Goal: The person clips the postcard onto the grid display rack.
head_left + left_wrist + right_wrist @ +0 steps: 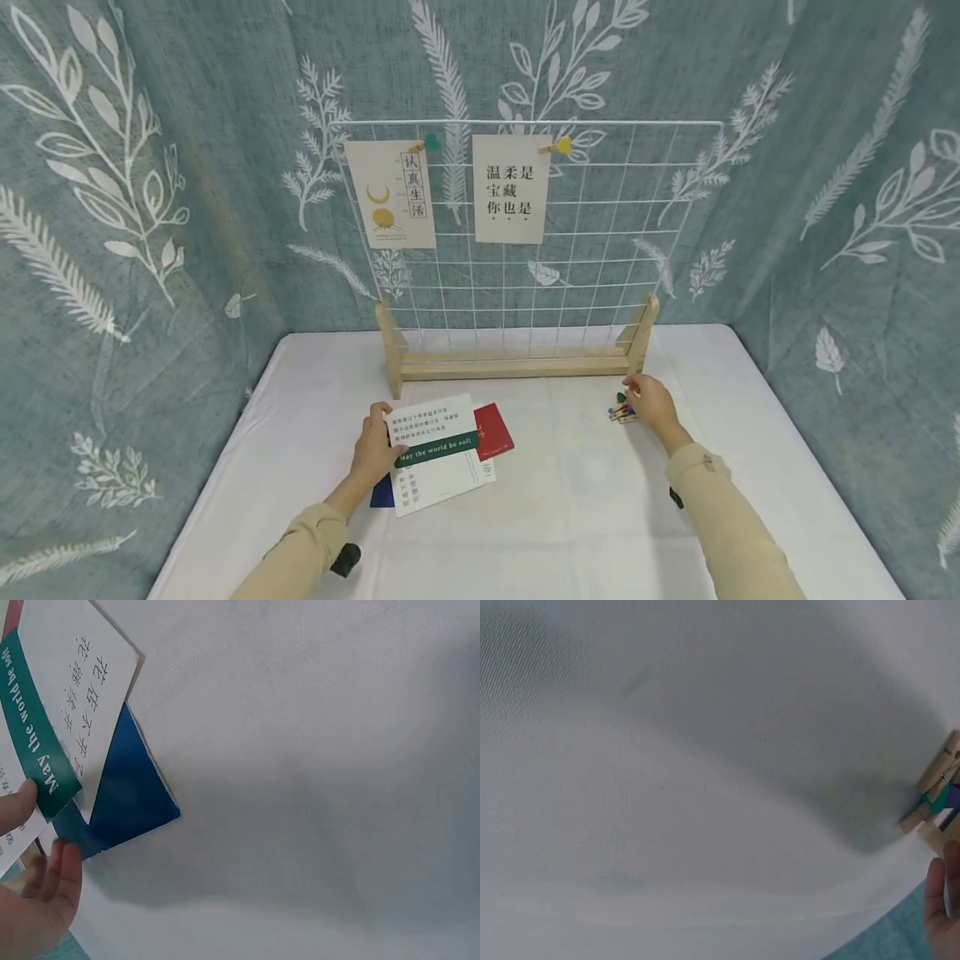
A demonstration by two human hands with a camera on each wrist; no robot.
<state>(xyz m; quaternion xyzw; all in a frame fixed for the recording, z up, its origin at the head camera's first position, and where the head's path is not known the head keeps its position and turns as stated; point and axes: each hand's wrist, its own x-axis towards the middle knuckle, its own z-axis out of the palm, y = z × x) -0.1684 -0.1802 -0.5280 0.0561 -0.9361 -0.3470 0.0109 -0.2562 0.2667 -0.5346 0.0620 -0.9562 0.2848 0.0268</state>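
With my left hand (372,446) I pinch the left edge of a white card with a green band (431,429). My thumb (16,806) lies on its front, and the other fingers are curled at its edge. Under it lie another white card (450,483) with black characters, a blue card (135,791) and a red card (495,432). My right hand (651,404) is at a small pile of wooden clothespins (621,412) with coloured ends. Its fingers (935,896) look fairly straight beside the clothespins; the thumb is hidden in the right wrist view.
Behind the cards stands a white wire grid (600,250) on a wooden base (517,367). On its left half hang a moon card (390,200) and a text card (510,192), held by a green clip (430,142) and a yellow clip (561,145). Patterned curtains surround the white table (570,500).
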